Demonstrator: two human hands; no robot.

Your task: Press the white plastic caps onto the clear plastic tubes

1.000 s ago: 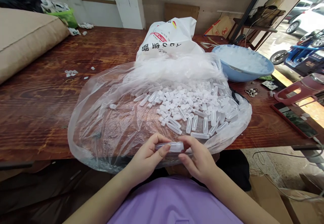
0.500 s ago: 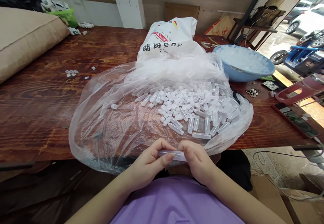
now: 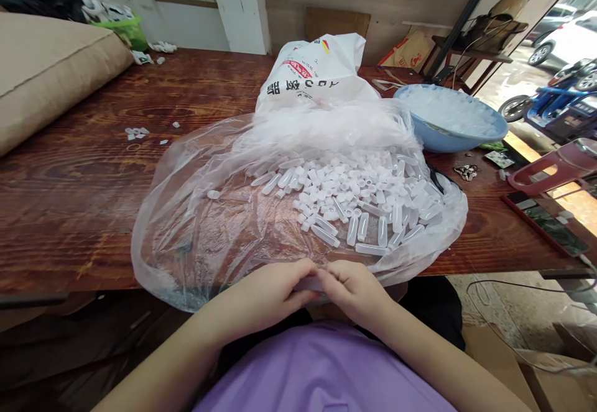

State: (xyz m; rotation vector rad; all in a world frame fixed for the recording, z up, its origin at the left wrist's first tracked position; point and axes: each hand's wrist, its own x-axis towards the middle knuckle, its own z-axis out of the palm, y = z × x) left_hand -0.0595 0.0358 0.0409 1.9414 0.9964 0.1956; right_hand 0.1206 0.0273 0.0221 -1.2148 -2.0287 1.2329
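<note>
At the table's front edge my left hand (image 3: 278, 289) is closed around a translucent plastic tube (image 3: 308, 284). My right hand (image 3: 357, 289) meets it from the other side, its fingers pinched on the tube's right end. Fingers cover most of the tube, so whether a cap sits on it is hidden. Just beyond my hands, a clear plastic bag (image 3: 186, 244) lies spread on the wood. On it rests a heap of small white caps (image 3: 342, 185), with several loose translucent tubes (image 3: 370, 249) along the near side.
A blue basin (image 3: 454, 135) of whitish pieces stands at the right, behind a keyring (image 3: 466, 171). A phone (image 3: 543, 222) with a cable and a pink bottle (image 3: 566, 163) lie at the right edge. A printed white sack (image 3: 317, 70) is behind the heap; a brown padded bundle (image 3: 51, 70) is far left.
My hands have come closer together over the tube, covering more of it. My left forearm has swung a little leftward, and the view has shifted slightly.
</note>
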